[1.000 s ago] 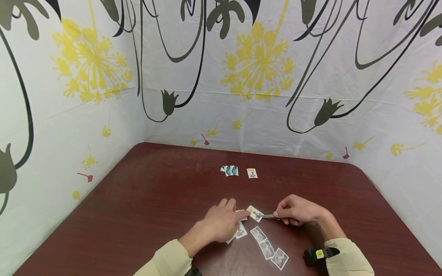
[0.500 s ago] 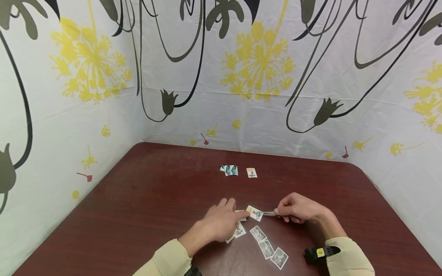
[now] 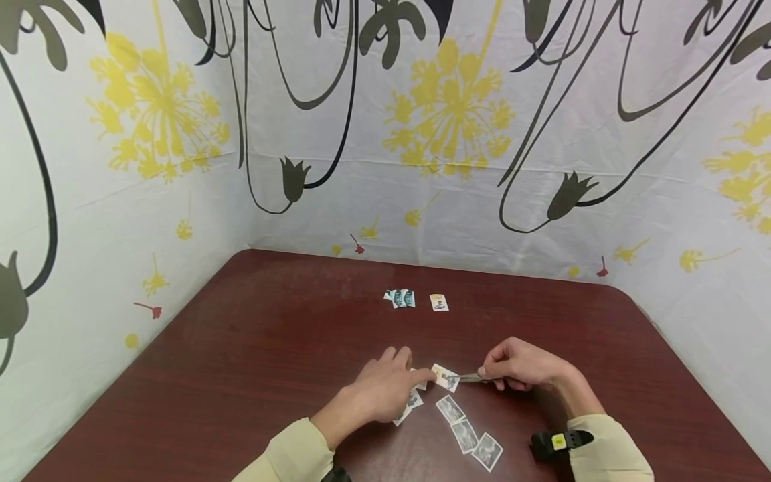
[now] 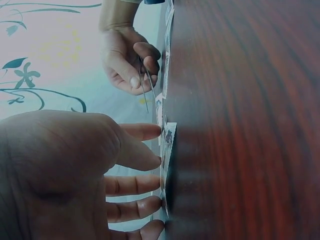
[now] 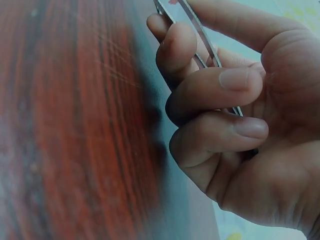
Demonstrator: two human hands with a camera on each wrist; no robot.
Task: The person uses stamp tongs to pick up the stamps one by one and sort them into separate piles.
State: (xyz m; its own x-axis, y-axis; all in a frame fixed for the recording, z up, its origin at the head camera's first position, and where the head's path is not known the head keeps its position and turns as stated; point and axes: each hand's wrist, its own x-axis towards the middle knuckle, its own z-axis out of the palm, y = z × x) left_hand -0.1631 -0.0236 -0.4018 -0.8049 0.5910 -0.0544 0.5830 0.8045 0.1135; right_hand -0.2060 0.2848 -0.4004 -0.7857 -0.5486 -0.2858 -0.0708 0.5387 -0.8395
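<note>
Postage stamp (image 3: 447, 379) on table (image 3: 259, 335), well in from far edge; long axis runs roughly sideways, right end slanting away from that edge; left hand (image 3: 385, 388) nearer, fingers spread, index tip at its left end; right hand (image 3: 523, 365) pinches tweezers (image 3: 472, 378), tips at its right end, whether gripping it cannot tell

No word, brand or number can be read with certainty. A yellow label (image 3: 559, 442) is carried on the black wrist device (image 3: 543, 446) at the right sleeve (image 3: 608, 452), but its marking (a mere speck at this size) cannot be made out. Orange print is borne by the centre card (image 3: 446, 378) and by the lone far card (image 3: 439, 302), too small on both to be deciphered.
</note>
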